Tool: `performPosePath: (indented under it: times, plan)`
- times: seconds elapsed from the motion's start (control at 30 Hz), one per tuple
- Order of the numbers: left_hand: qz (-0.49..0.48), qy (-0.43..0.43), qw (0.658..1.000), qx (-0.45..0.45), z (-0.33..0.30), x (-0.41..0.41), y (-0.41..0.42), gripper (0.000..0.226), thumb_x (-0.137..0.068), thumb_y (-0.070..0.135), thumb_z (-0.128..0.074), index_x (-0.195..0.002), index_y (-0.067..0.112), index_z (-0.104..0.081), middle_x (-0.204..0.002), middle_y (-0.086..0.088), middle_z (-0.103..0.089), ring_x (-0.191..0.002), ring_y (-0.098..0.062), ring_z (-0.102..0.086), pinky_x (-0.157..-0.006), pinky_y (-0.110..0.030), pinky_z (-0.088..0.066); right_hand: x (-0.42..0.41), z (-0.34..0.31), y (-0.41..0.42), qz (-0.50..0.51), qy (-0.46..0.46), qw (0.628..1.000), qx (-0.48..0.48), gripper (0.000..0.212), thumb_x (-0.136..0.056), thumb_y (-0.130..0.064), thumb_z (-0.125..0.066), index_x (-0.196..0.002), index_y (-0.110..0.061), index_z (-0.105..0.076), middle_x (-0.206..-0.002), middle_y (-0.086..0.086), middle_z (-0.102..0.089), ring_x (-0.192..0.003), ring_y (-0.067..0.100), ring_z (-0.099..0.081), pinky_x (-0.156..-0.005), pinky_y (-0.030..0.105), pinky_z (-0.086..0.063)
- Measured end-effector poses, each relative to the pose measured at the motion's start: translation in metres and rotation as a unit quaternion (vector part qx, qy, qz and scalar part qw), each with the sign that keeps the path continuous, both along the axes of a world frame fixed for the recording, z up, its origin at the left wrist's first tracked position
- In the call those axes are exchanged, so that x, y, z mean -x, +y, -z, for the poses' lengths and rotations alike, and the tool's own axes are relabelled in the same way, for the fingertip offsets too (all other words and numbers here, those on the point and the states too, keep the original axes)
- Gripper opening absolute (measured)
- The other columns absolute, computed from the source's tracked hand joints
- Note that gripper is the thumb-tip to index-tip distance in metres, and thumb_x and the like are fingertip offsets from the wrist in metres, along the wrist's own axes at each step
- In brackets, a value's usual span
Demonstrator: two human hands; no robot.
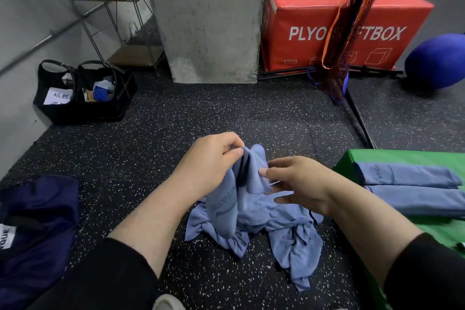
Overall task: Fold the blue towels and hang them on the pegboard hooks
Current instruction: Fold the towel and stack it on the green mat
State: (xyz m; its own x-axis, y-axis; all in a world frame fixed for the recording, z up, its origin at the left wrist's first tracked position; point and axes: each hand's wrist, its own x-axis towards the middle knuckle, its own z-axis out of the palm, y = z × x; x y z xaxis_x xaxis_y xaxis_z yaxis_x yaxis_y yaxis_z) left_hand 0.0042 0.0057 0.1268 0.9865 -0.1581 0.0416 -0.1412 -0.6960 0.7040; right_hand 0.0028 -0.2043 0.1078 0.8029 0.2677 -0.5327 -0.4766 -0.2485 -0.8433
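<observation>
Head view: a crumpled blue towel (254,219) lies on the floor (156,148), its upper edge lifted. The left hand (214,161) pinches that edge; the right hand (297,184) holds the adjacent fold, fingers partly spread. Two folded towels (412,186) rest on a green box (392,156). The cloth appears light, limp; take it by the corners.

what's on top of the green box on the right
Two folded blue towels lie side by side on the green box, the far one printed YOGA. Whatever sits under them, and the box's near end behind the right sleeve, is hidden.
</observation>
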Motion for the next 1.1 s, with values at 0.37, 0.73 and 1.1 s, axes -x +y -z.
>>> performPosePath:
  times: [0.37,0.73,1.1]
  plan:
    - [-0.068,0.103,0.988,0.097,0.002,0.003,-0.005,0.023,-0.101,0.018,-0.053,-0.112,0.031,-0.068,-0.072,0.003,-0.058,-0.07,-0.019,-0.057,-0.085,-0.049,-0.056,-0.014,-0.007,-0.014,0.079,-0.214,0.968,0.106,0.014,-0.09,-0.016,-0.073,-0.078,-0.009,-0.071,-0.075,0.013,-0.073,-0.07,0.022,-0.067,-0.077,0.049,-0.061]
    - [-0.084,0.09,0.967,0.224,0.002,0.012,-0.033,0.036,-0.097,0.006,-0.063,-0.129,0.022,-0.062,-0.078,-0.002,-0.066,-0.06,-0.01,-0.062,-0.081,-0.046,-0.061,-0.009,-0.012,0.0,0.015,-0.243,0.956,0.163,0.015,-0.093,-0.025,-0.07,-0.083,-0.016,-0.075,-0.079,0.013,-0.076,-0.083,0.037,-0.074,-0.081,0.055,-0.06]
    - [-0.1,0.066,0.974,0.191,0.003,0.014,-0.04,0.039,-0.091,0.007,-0.066,-0.124,0.027,-0.065,-0.075,0.003,-0.074,-0.08,-0.021,-0.07,-0.089,-0.046,-0.056,-0.003,-0.009,0.01,-0.057,-0.264,0.948,0.168,0.029,-0.09,-0.024,-0.05,-0.101,-0.026,-0.077,-0.087,0.008,-0.077,-0.094,0.033,-0.072,-0.088,0.052,-0.057]
